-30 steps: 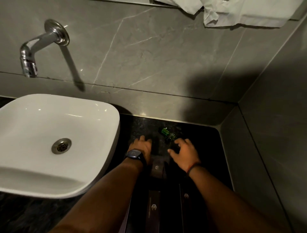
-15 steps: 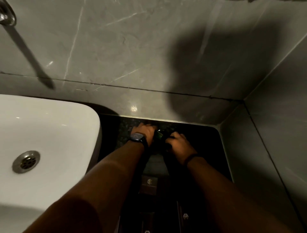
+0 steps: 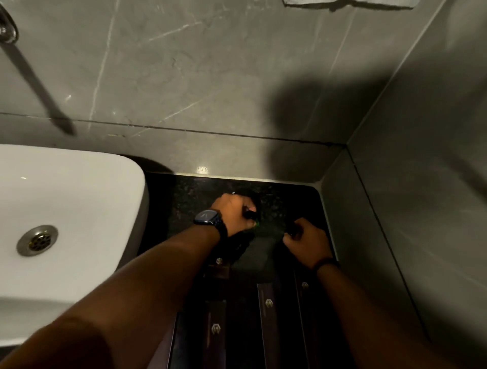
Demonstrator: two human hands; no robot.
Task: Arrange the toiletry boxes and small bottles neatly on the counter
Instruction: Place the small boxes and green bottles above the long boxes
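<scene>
My left hand [image 3: 233, 214], with a dark watch on its wrist, is closed around a small dark bottle with a green glint [image 3: 252, 217] near the back of the black counter [image 3: 189, 195]. To its right, my right hand [image 3: 305, 238] is closed on another small dark bottle [image 3: 291, 229], mostly hidden by the fingers. Several dark toiletry boxes with gold logos lie lengthwise nearer to me: one [image 3: 267, 310] between my arms, one [image 3: 216, 331] left of it, and one [image 3: 218, 266] just below my left wrist.
A white square basin [image 3: 79, 200] with a metal drain [image 3: 37, 239] fills the left side. Grey marble walls close the counter at the back and right, meeting in a corner [image 3: 345, 147]. A white cloth [image 3: 347, 2] hangs at the top edge.
Both hands went from resting open on the counter by the bottles to closing on one bottle each. They have since moved apart, the right hand toward the right.
</scene>
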